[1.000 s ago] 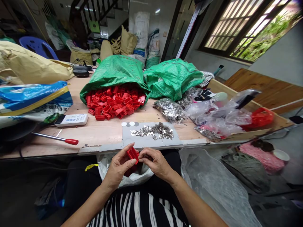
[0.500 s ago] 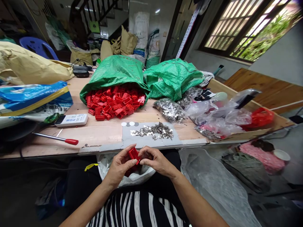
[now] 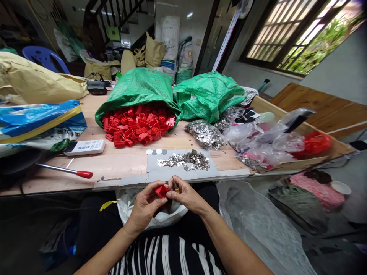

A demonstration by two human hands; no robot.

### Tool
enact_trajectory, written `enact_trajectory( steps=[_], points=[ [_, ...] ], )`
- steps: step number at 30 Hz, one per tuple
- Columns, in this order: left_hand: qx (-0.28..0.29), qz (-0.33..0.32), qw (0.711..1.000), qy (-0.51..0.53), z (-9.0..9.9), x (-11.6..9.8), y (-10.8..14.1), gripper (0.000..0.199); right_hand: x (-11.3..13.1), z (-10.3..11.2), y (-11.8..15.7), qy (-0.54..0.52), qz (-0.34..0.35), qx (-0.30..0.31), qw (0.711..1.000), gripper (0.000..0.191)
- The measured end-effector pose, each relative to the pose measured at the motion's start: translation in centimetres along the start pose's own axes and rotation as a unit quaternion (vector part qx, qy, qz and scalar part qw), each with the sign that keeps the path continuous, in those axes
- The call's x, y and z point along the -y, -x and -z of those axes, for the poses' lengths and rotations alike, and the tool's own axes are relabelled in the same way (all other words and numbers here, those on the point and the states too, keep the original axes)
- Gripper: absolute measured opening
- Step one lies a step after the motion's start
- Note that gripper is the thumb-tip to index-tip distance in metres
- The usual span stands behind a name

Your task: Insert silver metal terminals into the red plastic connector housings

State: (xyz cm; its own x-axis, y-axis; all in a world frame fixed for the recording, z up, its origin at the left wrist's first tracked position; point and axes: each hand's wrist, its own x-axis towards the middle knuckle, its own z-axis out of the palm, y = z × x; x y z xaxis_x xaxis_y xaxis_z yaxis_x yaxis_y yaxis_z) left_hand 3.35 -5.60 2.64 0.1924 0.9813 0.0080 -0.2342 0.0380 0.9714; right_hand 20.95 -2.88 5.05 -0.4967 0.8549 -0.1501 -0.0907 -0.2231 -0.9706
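Note:
My left hand (image 3: 145, 208) grips a small red plastic part (image 3: 161, 191) at the table's front edge, above my lap. My right hand (image 3: 186, 195) is close beside it, its fingertips pinching a tiny metal piece (image 3: 175, 187). A white plastic bag (image 3: 127, 206) lies under my hands, with red parts showing in it. Farther off, a heap of red plastic parts (image 3: 137, 126) spills from a green woven sack (image 3: 137, 87). Silver metal pieces (image 3: 183, 161) lie on a grey sheet (image 3: 160, 173) in front of my hands.
A clear bag of silver pieces (image 3: 205, 134) and a second green sack (image 3: 209, 97) sit on the wooden table (image 3: 114, 164). A white remote control (image 3: 84, 147) and a red-handled screwdriver (image 3: 71, 171) lie at left. Plastic bags (image 3: 263, 143) crowd the right.
My hands have drawn closer together and the red part sits lower and more tilted in my left hand. The tiny metal piece now shows at my right fingertips. The view has shifted slightly.

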Motion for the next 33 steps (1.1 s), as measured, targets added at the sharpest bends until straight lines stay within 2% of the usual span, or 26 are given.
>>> enact_trajectory(
  steps=[4,8,12,14,17,24,33],
  points=[
    [-0.011,-0.020,0.999,-0.027,0.1,0.1,-0.6,0.039,-0.1,0.4,-0.7,-0.009,-0.014,0.014,1.000,0.044],
    [-0.014,-0.057,0.997,-0.051,0.4,0.0,-1.9,0.034,-0.2,0.8,-1.8,0.073,0.017,-0.045,0.996,0.040],
    [-0.022,-0.099,0.986,-0.130,1.5,0.7,-3.5,0.030,-0.1,1.4,-2.3,0.266,0.083,-0.110,0.954,0.028],
    [-0.035,-0.109,0.977,-0.182,2.1,1.0,-4.2,0.030,0.0,1.8,-2.2,0.339,0.106,-0.119,0.927,0.025],
    [-0.036,-0.109,0.967,-0.226,2.7,1.0,-5.0,0.029,0.0,2.1,-2.1,0.409,0.103,-0.113,0.900,0.024],
    [-0.002,-0.115,0.949,-0.295,3.0,0.3,-5.8,0.037,0.0,2.0,-2.7,0.458,0.109,-0.091,0.877,0.011],
    [0.006,-0.089,0.950,-0.300,3.2,-0.1,-6.1,0.035,0.3,2.1,-3.1,0.482,0.106,-0.063,0.868,0.014]
  ],
)
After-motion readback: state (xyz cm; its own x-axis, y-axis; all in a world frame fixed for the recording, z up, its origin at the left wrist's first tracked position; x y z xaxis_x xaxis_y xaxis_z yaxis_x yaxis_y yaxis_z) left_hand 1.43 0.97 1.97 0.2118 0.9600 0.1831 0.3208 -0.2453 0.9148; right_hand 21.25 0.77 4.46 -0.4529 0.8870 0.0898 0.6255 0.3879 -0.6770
